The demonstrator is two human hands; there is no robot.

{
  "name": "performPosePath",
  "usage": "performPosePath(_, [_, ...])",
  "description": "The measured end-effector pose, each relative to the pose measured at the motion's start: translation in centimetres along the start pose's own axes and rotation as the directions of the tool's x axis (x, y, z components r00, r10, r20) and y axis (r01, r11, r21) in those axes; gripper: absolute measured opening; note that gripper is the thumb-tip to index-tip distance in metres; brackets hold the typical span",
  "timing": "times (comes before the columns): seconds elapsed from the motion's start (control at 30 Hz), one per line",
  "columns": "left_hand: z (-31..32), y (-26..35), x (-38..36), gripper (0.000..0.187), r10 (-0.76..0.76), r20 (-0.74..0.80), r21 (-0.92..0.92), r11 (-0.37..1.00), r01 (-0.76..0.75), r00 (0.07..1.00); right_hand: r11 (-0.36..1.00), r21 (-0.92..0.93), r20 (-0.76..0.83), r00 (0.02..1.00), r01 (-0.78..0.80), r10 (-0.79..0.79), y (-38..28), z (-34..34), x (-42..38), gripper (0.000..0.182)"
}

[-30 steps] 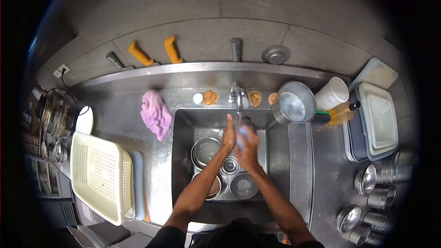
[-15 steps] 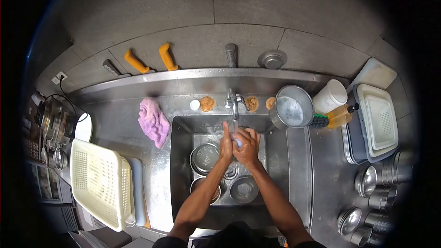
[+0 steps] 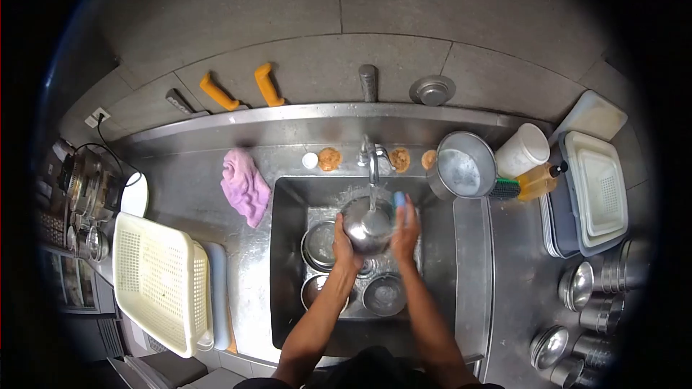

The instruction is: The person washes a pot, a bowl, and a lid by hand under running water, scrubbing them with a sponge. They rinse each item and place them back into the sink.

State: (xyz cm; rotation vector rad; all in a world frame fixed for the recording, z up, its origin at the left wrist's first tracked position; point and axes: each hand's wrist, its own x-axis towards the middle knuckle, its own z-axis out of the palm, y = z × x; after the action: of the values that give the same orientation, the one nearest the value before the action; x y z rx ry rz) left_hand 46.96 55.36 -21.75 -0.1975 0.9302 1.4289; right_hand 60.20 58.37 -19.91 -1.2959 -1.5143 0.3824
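Under the running faucet, a shiny round metal bowl is held over the sink. My left hand grips the bowl's left edge, thumb up along its side. Slightly blurred, my right hand is at the bowl's right side, closed on a blue sponge that sticks up past the fingers. Below, in the sink, sit a round metal pan, a bowl partly behind my left forearm, and another metal bowl.
A pink cloth lies left of the sink, beyond a cream plastic basket. At the right stand a large metal pot, a green-edged brush, a soap bottle and stacked metal bowls. Orange-handled tools line the back ledge.
My hands were close together under the faucet with something blue between them. They have moved apart, and the metal bowl now shows between them, with the sponge in my right hand.
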Motion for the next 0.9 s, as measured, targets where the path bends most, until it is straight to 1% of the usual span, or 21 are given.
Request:
performPosePath(0.03, [-0.2, 0.2, -0.3, 0.064, 0.015, 0.03, 0.042, 0.999, -0.016, 0.999, 0.918, 0.08, 0.167, 0.914, -0.388, 0.371, 0.1, -1.0, 1.6, 0.049])
performPosePath(0.07, [-0.4, 0.5, -0.4, 0.063, 0.025, 0.065, 0.085, 0.996, -0.031, 0.998, 0.691, 0.09, 0.344, 0.673, -0.717, 0.654, 0.0, -1.5, 2.6, 0.053])
performPosePath(0.1, [-1.5, 0.1, 1.3, 0.057, 0.078, -0.062, 0.148, 0.987, -0.068, 0.995, 0.687, 0.094, 0.361, 0.668, -0.72, 0.651, 1.2, -0.6, 2.0, 0.055])
performPosePath(0.13, [-2.3, -0.1, 3.1, 0.057, 0.077, -0.059, 0.144, 0.987, -0.068, 0.995, 0.691, 0.092, 0.359, 0.671, -0.717, 0.649, 1.7, -0.1, 1.9, 0.055])
performPosePath(0.2, [-3.7, -0.6, 5.4, 0.056, 0.29, 0.028, 0.224, 0.931, -0.289, 0.956, 0.549, 0.463, 0.364, 0.714, -0.696, 0.597, 2.3, 0.2, 1.0, 0.049])
performPosePath(0.23, [-3.7, -0.5, 5.7, 0.057, 0.319, -0.029, 0.483, 0.834, -0.266, 0.947, 0.503, 0.523, 0.382, 0.717, -0.688, 0.583, 1.0, -0.3, 1.2, 0.045])
performPosePath(0.27, [-3.6, -0.6, 6.1, 0.06, 0.296, 0.054, 0.54, 0.795, -0.277, 0.954, 0.495, 0.514, 0.386, 0.705, -0.7, 0.595, -0.1, -0.7, 1.9, 0.045])
performPosePath(0.33, [-4.5, -1.6, 7.0, 0.062, 0.158, 0.055, 0.234, 0.958, -0.167, 0.986, 0.802, 0.122, 0.404, 0.767, -0.584, 0.498, -1.1, -1.4, 1.7, 0.039])
performPosePath(0.37, [-2.5, -0.5, 4.0, 0.062, 0.085, 0.095, 0.182, 0.978, -0.101, 0.992, 0.785, 0.24, 0.46, 0.779, -0.571, 0.426, -2.1, -1.8, 2.1, 0.04])
performPosePath(0.4, [-0.3, 0.8, 0.9, 0.063, 0.018, 0.142, 0.131, 0.991, -0.037, 0.99, 0.779, 0.233, 0.459, 0.772, -0.582, 0.439, -2.2, -1.8, 2.6, 0.04])
performPosePath(0.47, [-1.7, -0.1, 1.3, 0.065, 0.014, 0.163, 0.127, 0.991, -0.035, 0.987, 0.472, 0.381, 0.733, 0.571, -0.795, 0.369, -2.3, -1.8, 2.6, 0.037])
performPosePath(0.53, [-0.7, -0.5, 0.5, 0.068, 0.072, 0.14, 0.014, 0.997, -0.074, 0.988, 0.483, 0.378, 0.744, 0.569, -0.79, 0.35, -2.0, -1.1, 1.8, 0.036])
performPosePath(0.6, [1.4, -1.3, -1.1, 0.066, 0.269, 0.164, -0.038, 0.963, -0.266, 0.949, 0.674, 0.165, 0.523, 0.644, -0.72, 0.559, -2.2, 0.0, 1.3, 0.039])
performPosePath(0.63, [1.8, -1.9, -1.5, 0.064, 0.362, 0.155, 0.04, 0.928, -0.372, 0.919, 0.629, 0.057, 0.491, 0.57, -0.775, 0.658, -2.2, 0.4, 1.1, 0.044])
performPosePath(0.67, [2.1, -2.2, -1.9, 0.062, 0.452, 0.149, 0.118, 0.875, -0.469, 0.88, 0.637, 0.064, 0.493, 0.579, -0.768, 0.649, -1.8, 1.3, 0.0, 0.044])
performPosePath(0.7, [1.2, -2.3, -1.2, 0.058, 0.566, 0.244, 0.391, 0.686, -0.614, 0.787, 0.683, 0.225, 0.517, 0.679, -0.695, 0.522, -0.1, 2.7, -2.2, 0.044])
performPosePath(0.73, [4.0, -0.7, -4.4, 0.056, 0.574, 0.267, 0.597, 0.532, -0.6, 0.774, 0.695, 0.381, 0.513, 0.765, -0.61, 0.39, -0.9, 3.0, -2.7, 0.045])
performPosePath(0.77, [3.1, -0.8, -3.8, 0.056, 0.595, 0.286, 0.648, 0.457, -0.609, 0.751, 0.649, 0.26, 0.614, 0.641, -0.715, 0.46, -1.2, 2.4, -2.8, 0.046])
performPosePath(0.8, [2.4, -1.0, -2.9, 0.055, 0.619, 0.306, 0.688, 0.381, -0.617, 0.723, 0.653, 0.261, 0.615, 0.644, -0.711, 0.455, -0.9, 3.1, -3.0, 0.046])
performPosePath(0.87, [1.6, -1.0, -2.8, 0.056, 0.638, 0.302, 0.629, 0.424, -0.651, 0.708, 0.662, 0.292, 0.639, 0.656, -0.69, 0.402, 0.0, 4.8, -4.0, 0.044])
performPosePath(0.9, [1.4, -0.8, -2.7, 0.057, 0.658, 0.301, 0.561, 0.463, -0.686, 0.691, 0.582, 0.182, 0.794, 0.468, -0.793, 0.389, -0.5, 3.4, -3.0, 0.027])
